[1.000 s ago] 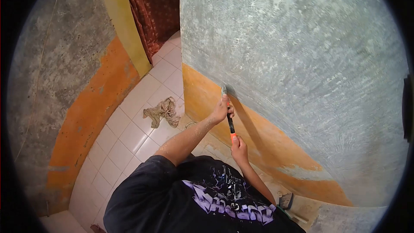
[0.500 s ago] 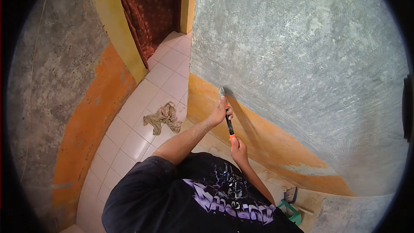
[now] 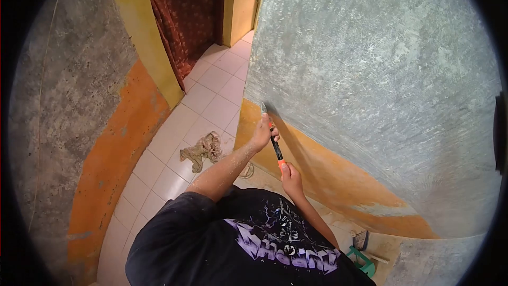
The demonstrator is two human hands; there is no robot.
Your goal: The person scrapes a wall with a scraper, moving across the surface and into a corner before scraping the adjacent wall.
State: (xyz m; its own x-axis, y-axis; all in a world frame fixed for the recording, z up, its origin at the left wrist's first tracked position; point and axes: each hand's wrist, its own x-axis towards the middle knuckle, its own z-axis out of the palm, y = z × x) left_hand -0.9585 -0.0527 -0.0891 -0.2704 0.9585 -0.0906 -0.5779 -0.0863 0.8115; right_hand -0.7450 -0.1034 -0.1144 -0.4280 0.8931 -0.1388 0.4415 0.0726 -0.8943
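Observation:
Both my hands grip a long-handled scraper (image 3: 277,149) with a black shaft and orange parts. My left hand (image 3: 262,134) is wrapped round its upper part, just below the metal blade. Lower down, my right hand (image 3: 291,178) closes round the orange end of the handle. The blade is at the wall, near the line where the rough grey surface (image 3: 381,69) meets the orange paint band (image 3: 328,169). Whether the blade's edge presses on the wall is hard to make out. Pale dust speckles my left forearm.
A crumpled cloth (image 3: 203,151) lies on the pale floor tiles (image 3: 161,172) to the left. A green plastic object (image 3: 362,261) stands at the lower right. Beyond is a doorway with a dark red curtain (image 3: 185,16). Another grey and orange wall (image 3: 108,153) runs along the left.
My hands and the scraper have moved left and slightly up along the wall, toward its corner. The camera view has shifted a little. Both hands keep their hold.

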